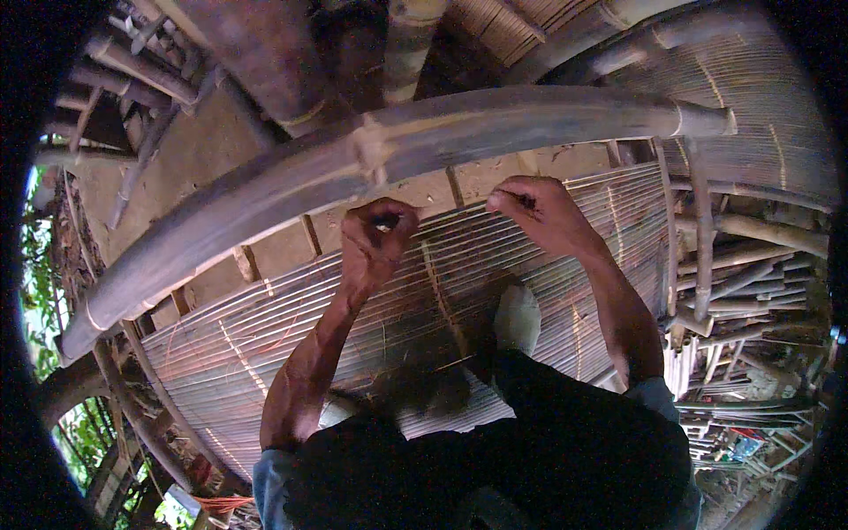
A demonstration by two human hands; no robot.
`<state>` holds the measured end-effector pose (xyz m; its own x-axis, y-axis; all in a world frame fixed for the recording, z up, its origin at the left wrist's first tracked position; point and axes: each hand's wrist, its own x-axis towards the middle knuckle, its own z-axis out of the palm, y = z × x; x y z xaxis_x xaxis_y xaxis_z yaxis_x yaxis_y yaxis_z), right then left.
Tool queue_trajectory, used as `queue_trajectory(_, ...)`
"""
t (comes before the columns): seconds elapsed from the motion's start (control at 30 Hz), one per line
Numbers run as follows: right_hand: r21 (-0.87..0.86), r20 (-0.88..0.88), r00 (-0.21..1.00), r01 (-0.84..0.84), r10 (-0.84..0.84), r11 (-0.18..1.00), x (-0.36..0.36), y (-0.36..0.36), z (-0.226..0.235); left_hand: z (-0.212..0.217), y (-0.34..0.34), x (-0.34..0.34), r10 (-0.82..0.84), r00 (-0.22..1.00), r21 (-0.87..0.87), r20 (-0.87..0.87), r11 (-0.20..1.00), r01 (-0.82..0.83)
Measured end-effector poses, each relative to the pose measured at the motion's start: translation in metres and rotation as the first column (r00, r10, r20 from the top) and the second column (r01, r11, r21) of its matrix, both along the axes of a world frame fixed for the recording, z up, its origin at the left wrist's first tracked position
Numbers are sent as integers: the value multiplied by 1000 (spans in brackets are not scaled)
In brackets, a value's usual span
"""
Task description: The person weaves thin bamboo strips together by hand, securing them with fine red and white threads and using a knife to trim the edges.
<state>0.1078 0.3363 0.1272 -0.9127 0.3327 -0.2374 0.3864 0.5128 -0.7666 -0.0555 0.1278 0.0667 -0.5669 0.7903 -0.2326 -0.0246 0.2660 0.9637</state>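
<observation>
No writing, label, number or sign can be read. Along the far side of the slatted panel (300, 305), no legible mark is borne by the thick pole (530, 119). Well to the panel's right, a red and blue thing (746, 443) is shown too small for any print to be made out.

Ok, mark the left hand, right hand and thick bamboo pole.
Left hand (360, 243): head view, middle of hand.
Right hand (556, 212): head view, middle of hand.
Thick bamboo pole (411, 141): head view, around mid-length.
</observation>
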Motion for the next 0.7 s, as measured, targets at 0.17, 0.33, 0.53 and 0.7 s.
queue_trajectory(0.17,148,113,988,-124,108,981,-8,55,-66,-54,29,-9,-93,883,-386,-460,917,-104)
queue_trajectory(0.33,361,421,880,-385,220,849,-7,70,-152,-112,55,11,-355,533,-395,-768,918,43)
queue_trajectory(0.53,205,343,894,-372,289,905,-21,50,-185,-175,47,32,-288,713,-210,-639,957,199)
queue_trajectory(0.7,235,169,953,-286,250,929,-14,50,-171,-180,35,15,-563,569,-483,-600,821,303)
